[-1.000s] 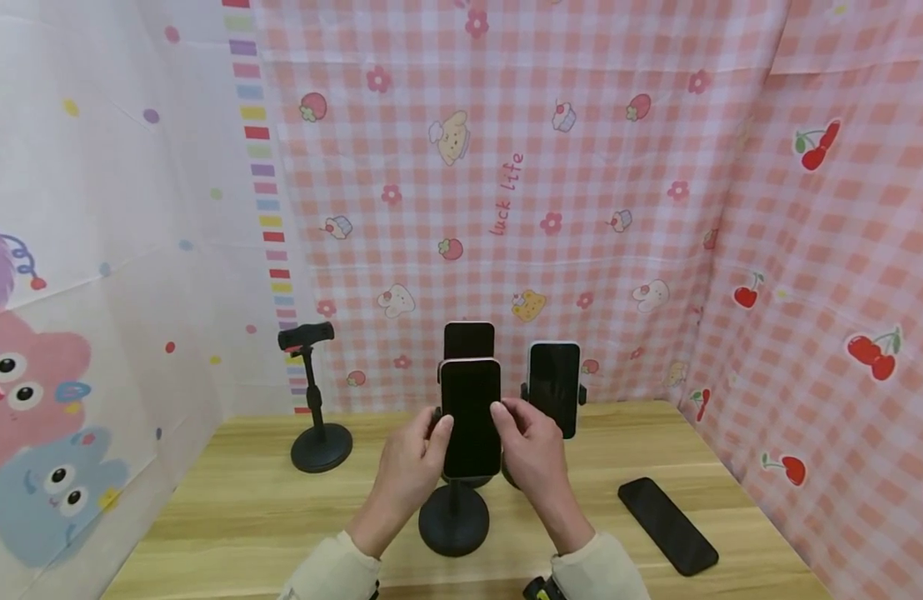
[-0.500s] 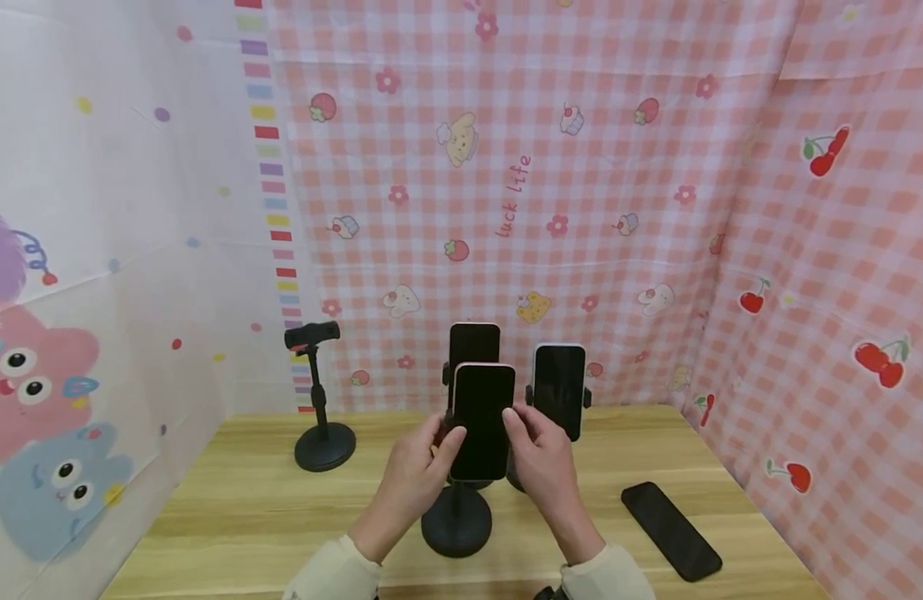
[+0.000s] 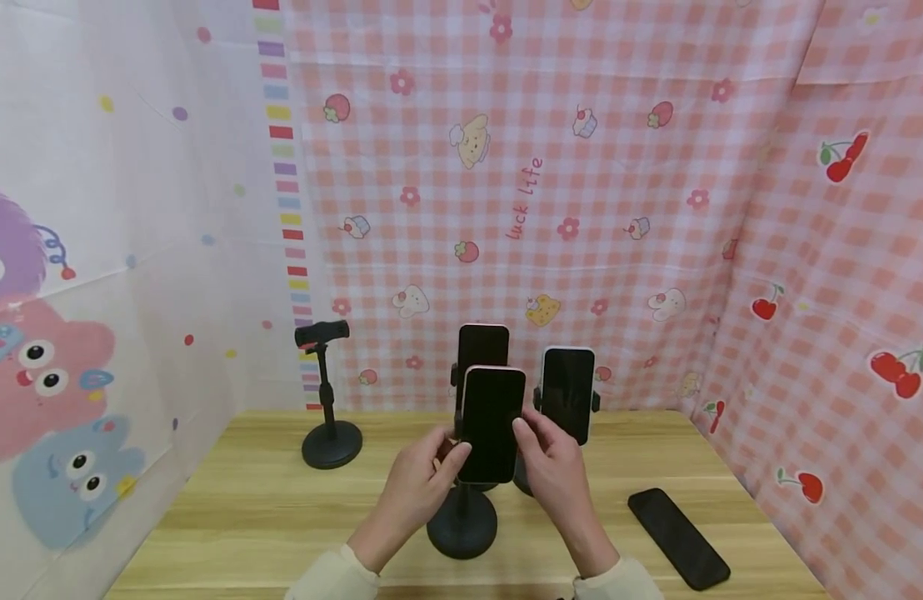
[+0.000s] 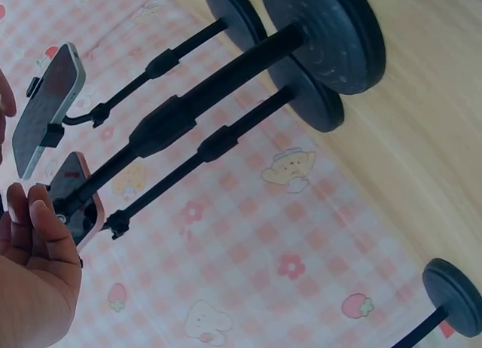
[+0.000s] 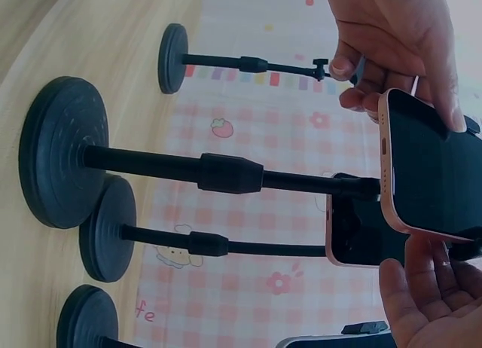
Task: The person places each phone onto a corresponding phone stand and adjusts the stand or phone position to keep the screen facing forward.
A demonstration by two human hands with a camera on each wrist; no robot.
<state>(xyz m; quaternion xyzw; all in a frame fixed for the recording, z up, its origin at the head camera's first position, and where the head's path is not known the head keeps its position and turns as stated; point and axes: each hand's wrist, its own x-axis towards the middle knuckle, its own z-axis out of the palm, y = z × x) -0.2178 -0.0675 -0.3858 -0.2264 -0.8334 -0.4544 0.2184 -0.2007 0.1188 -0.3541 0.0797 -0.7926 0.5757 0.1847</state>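
In the head view, a smartphone [image 3: 494,425] with a dark screen and a pink edge stands upright on the front black phone stand [image 3: 462,525]. My left hand [image 3: 416,477] is at the phone's lower left side. Its thumb lies at the edge and its fingers curl behind, near the black clamp. My right hand [image 3: 555,462] grips the right edge, thumb on the front rim and fingers behind. The right wrist view shows the phone [image 5: 437,171] between both hands, with the clamp partly hidden. In the left wrist view, my left hand's [image 4: 34,276] fingers curl beside the stand's top.
Behind stand two more phones on stands: one phone [image 3: 482,346] partly covered by the front one, another phone [image 3: 568,392] to the right. A phoneless stand [image 3: 331,444] is at the table's back left. A black phone [image 3: 679,537] lies flat at the right.
The whole head view has shifted a little. The held phone has moved slightly right relative to its stand's base and leans a bit. My left thumb has slid lower along its edge.
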